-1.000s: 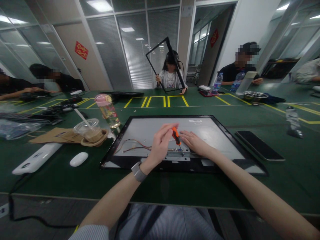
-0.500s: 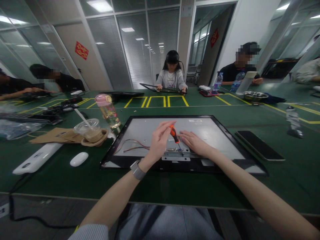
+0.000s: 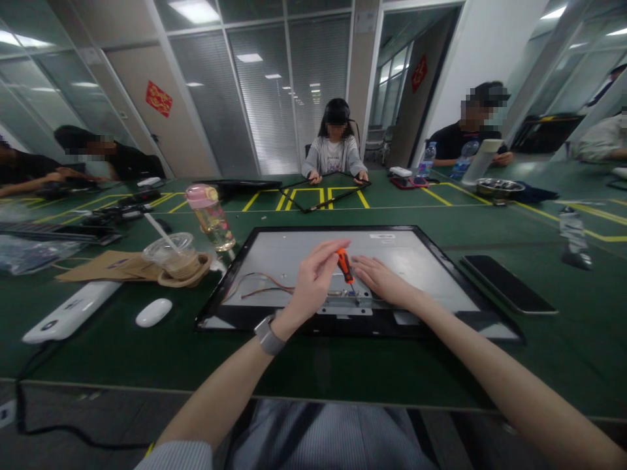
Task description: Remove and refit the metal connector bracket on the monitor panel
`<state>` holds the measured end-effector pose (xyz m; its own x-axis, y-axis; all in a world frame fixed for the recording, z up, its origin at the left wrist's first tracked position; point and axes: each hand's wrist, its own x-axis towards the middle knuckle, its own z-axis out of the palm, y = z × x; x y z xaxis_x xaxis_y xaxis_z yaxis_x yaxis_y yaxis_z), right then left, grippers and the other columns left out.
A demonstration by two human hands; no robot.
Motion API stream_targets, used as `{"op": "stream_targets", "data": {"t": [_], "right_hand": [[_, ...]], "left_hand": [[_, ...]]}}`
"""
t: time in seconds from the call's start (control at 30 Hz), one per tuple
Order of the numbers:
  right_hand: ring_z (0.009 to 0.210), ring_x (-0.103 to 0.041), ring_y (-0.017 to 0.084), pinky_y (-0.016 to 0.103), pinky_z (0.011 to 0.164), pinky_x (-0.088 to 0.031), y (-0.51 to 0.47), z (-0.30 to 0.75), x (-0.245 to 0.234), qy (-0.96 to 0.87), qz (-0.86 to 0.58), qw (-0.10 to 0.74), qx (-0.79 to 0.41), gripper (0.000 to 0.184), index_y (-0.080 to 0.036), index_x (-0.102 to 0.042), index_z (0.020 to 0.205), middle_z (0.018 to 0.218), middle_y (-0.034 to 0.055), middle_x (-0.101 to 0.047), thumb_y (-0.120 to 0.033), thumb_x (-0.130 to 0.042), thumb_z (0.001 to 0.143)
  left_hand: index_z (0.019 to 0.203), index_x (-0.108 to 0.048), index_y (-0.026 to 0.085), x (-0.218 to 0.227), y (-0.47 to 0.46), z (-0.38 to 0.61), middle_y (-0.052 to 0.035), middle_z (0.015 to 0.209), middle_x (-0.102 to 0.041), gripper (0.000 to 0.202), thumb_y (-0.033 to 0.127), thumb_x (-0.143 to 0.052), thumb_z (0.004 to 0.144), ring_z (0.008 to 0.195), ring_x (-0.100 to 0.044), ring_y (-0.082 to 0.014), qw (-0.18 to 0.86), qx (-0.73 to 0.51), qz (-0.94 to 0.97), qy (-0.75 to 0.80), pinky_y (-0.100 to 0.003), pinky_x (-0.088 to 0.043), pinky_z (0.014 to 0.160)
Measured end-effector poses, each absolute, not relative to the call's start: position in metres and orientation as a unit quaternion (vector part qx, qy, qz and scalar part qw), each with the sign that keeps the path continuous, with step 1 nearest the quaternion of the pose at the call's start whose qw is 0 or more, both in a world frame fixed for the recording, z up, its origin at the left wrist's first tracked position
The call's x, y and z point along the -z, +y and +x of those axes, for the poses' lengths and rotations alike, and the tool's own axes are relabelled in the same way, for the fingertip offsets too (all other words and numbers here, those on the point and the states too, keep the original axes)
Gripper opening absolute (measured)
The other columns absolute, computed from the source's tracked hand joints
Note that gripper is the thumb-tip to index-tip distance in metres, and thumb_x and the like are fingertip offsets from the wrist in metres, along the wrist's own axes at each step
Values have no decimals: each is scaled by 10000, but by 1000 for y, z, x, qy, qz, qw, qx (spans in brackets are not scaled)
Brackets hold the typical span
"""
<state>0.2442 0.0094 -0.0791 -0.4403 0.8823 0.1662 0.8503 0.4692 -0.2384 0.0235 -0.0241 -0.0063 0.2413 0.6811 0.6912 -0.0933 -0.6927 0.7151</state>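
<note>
Orange screwdriver (image 3: 345,265) is being pinched upright by the left hand (image 3: 313,286) on the monitor back (image 3: 421,258) lying on the tabletop (image 3: 343,365), the right hand (image 3: 385,281) being rested spread just beside it

One camera only, worn on the head of a seated person, facing forward and down across a green table (image 3: 313,365). It sits close above the wearer's forearms, which enter from the bottom edge. The left hand (image 3: 313,284) and right hand (image 3: 385,281) meet at an orange screwdriver (image 3: 345,264) near frame centre, over a flat panel (image 3: 416,261). The wide lens bends straight lines and reaches other seated people (image 3: 336,153) well away at the far side.
</note>
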Motion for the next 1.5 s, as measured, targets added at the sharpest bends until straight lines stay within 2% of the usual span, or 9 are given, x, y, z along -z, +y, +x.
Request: {"op": "stream_targets", "data": {"t": [0.2,0.43,0.53,0.67,0.87,0.97,1.13,1.33,1.5], "right_hand": [[1435,-402,289,566,1172,-281,8,244,77,-848,-508,137,-65,556,-169,-547,1406,1508,151,-499,-399,-195,1042],[1447,-378,297,557,1177,-276,6,243,73,-847,-512,126,-67,581,-144,-543,1413,1521,167,-477,-401,-172,1045],[1443,-385,300,570,1172,-281,6,243,74,-847,-510,132,-70,568,-151,-551,1401,1519,162,-480,-400,-185,1045],[1439,-393,293,570,1171,-282,8,243,77,-844,-513,138,-69,548,-163,-558,1393,1513,154,-491,-391,-202,1044],[1449,-376,290,569,1171,-278,9,244,79,-846,-511,135,-72,561,-179,-529,1421,1531,133,-474,-408,-180,1047],[1451,-371,292,562,1173,-278,9,244,78,-844,-516,128,-75,576,-169,-520,1430,1534,138,-468,-420,-172,1047],[1451,-373,290,545,1183,-260,8,244,77,-842,-518,129,-75,574,-142,-536,1418,1524,167,-473,-409,-190,1045],[1445,-381,302,565,1176,-265,6,243,76,-837,-522,141,-82,566,-162,-548,1412,1528,160,-470,-419,-204,1043],[1437,-393,311,574,1173,-272,6,242,74,-842,-515,141,-80,554,-152,-536,1421,1520,162,-480,-394,-211,1043]], "left_hand": [[1017,-754,209,10,-19,23,-46,947,-650,158,258,-652,907,856,-653,-146,320,-601,693,237,-284,-553,814],[1166,-698,214,11,-18,22,-85,1142,-692,277,274,-484,1001,1076,-651,-192,365,-576,700,213,-353,-511,975],[1181,-682,214,13,-17,23,-74,1068,-718,250,272,-552,975,1005,-674,-178,376,-578,692,214,-332,-525,928],[1006,-750,206,13,-16,23,-47,943,-697,152,284,-679,897,886,-648,-151,314,-600,699,229,-282,-519,842],[1178,-697,220,9,-21,24,-76,1157,-715,279,271,-484,1006,1095,-659,-189,366,-571,707,200,-342,-505,982],[1187,-689,221,12,-19,24,-69,1099,-719,259,268,-538,982,1017,-682,-177,385,-570,697,203,-325,-533,932],[1062,-749,222,12,-14,22,-44,954,-684,183,254,-639,919,887,-653,-149,323,-592,701,231,-284,-533,839],[1231,-670,219,10,-18,23,-78,1160,-701,300,231,-477,1003,1113,-655,-188,372,-565,710,197,-346,-499,1005],[1193,-685,215,13,-18,23,-75,1090,-711,259,260,-567,967,1024,-678,-186,372,-566,706,207,-328,-530,928]]}}
